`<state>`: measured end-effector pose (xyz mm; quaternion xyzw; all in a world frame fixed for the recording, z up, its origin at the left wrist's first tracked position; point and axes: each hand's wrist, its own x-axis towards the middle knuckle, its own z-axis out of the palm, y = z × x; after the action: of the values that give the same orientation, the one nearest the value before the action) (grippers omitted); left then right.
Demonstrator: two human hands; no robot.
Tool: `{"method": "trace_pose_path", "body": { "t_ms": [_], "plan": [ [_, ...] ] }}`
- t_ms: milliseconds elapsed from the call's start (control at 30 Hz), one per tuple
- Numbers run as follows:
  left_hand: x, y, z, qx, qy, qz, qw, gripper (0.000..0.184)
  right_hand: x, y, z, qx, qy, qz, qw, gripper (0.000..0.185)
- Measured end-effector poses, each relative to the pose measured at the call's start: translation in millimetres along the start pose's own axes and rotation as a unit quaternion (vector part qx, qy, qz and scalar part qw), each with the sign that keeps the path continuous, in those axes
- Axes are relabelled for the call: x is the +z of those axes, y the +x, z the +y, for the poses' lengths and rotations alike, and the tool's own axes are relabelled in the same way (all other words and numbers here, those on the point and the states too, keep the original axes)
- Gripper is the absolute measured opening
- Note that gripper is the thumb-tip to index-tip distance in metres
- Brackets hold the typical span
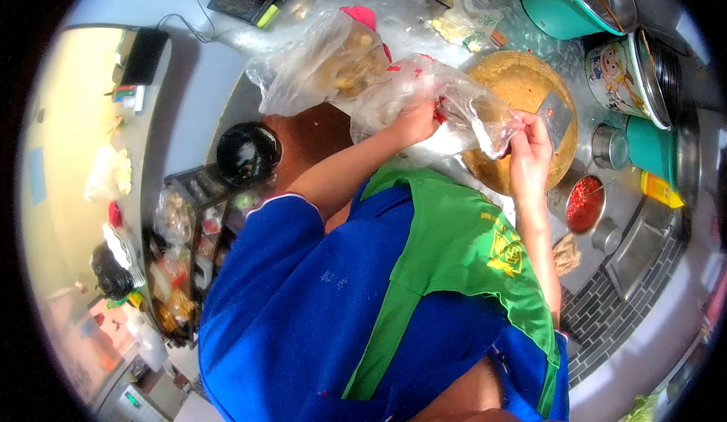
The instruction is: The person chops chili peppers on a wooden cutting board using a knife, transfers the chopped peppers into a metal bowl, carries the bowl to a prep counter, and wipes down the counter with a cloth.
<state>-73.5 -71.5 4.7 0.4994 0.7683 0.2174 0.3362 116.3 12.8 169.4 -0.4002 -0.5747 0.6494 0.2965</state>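
Clear plastic bag (466, 104) stretched between two bare hands, at the left side of the round wooden chopping board (519, 81)!
And it's the right hand (530, 142) with the pinch, thumb and fingers closed on the bag's crinkled edge, right above the board; the left hand (416, 123) is in at the bag's other end, fingers veiled by shiny film, so its exact grip I can't tell. Flat on the board, a cleaver (556, 119), red specks around it! Left of the board, past the bag, sits a bulging plastic sack (344, 62) with something brownish inside. Off the board's near right side, a metal bowl of chopped red chili (585, 204); to its far right, a cartoon-printed bucket (615, 77), and beyond that a teal bucket (553, 9).
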Motion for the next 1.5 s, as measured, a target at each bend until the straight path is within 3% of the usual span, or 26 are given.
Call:
{"method": "trace_pose_path", "body": {
  "t_ms": [133, 333, 433, 533, 633, 767, 867, 967, 1067, 1133, 1200, 1233, 1300, 1367, 1467, 1500],
  "plan": [
    [20.3, 5.6, 8.1, -0.042, 0.061, 0.069, 0.995, 0.05, 0.5, 1.9, 0.2, -0.006, 0.005, -0.014, 1.0, 0.015],
    [30.1, 9.5, -0.1, 0.036, 0.113, 0.043, 0.992, 0.059, 1.2, 4.5, 3.7, -0.001, -0.008, -0.021, 1.0, 0.015],
    [33.2, 16.3, 7.6, -0.008, 0.106, 0.032, 0.994, 0.061, 1.9, 4.0, 5.6, 0.0, -0.008, -0.026, 1.0, 0.015],
    [33.5, 18.6, 3.1, 0.014, 0.158, 0.069, 0.985, 0.032, -0.3, 7.9, 4.7, -0.011, -0.009, -0.009, 1.0, 0.015],
    [17.9, 16.2, -6.6, -0.017, 0.026, -0.003, 1.0, 0.032, -11.1, 10.2, 6.3, -0.015, -0.013, 0.026, 0.999, 0.016],
    [-19.9, 12.5, -12.2, 0.147, -0.106, 0.085, 0.98, 0.03, -19.2, 11.5, 8.3, -0.023, 0.004, 0.037, 0.999, 0.017],
    [-14.9, 41.8, -30.6, 0.096, -0.05, 0.144, 0.984, 0.028, -17.7, 10.3, 8.1, -0.006, 0.012, 0.038, 0.999, 0.016],
    [-31.9, 51.4, -7.9, 0.035, 0.023, 0.038, 0.998, 0.027, -11.4, 11.1, 3.5, 0.001, 0.023, 0.025, 0.999, 0.015],
    [0.3, 63.4, -14.4, 0.119, 0.007, 0.112, 0.987, 0.026, -10.7, 12.8, -2.0, -0.003, 0.006, 0.029, 1.0, 0.015],
    [22.6, 71.6, -12.8, 0.193, -0.236, 0.166, 0.938, 0.022, -12.7, 15.9, 0.9, -0.013, 0.002, 0.036, 0.999, 0.016],
    [33.4, 78.0, -19.3, 0.172, -0.27, 0.126, 0.939, 0.018, -10.2, 13.8, -5.5, -0.005, -0.003, 0.035, 0.999, 0.016],
    [32.8, 84.8, -27.1, 0.116, -0.183, 0.063, 0.974, 0.027, -9.1, 12.3, -7.2, 0.0, -0.005, 0.035, 0.999, 0.016],
    [34.0, 96.2, -43.0, 0.089, -0.061, -0.037, 0.993, 0.042, -11.9, 13.1, -0.3, 0.001, -0.005, 0.031, 1.0, 0.016],
    [33.0, 106.1, -56.6, 0.151, 0.002, -0.103, 0.983, 0.044, -14.8, 15.0, 1.1, -0.001, -0.003, 0.036, 0.999, 0.016],
    [-49.4, 50.5, -0.4, 0.196, 0.112, -0.05, 0.973, 0.041, -17.0, 16.8, -3.9, -0.004, 0.001, 0.056, 0.998, 0.016],
    [-40.3, 59.3, -24.6, 0.196, 0.087, -0.095, 0.972, 0.041, -17.1, 17.2, -6.8, -0.002, 0.0, 0.06, 0.998, 0.016]
  ]
}}
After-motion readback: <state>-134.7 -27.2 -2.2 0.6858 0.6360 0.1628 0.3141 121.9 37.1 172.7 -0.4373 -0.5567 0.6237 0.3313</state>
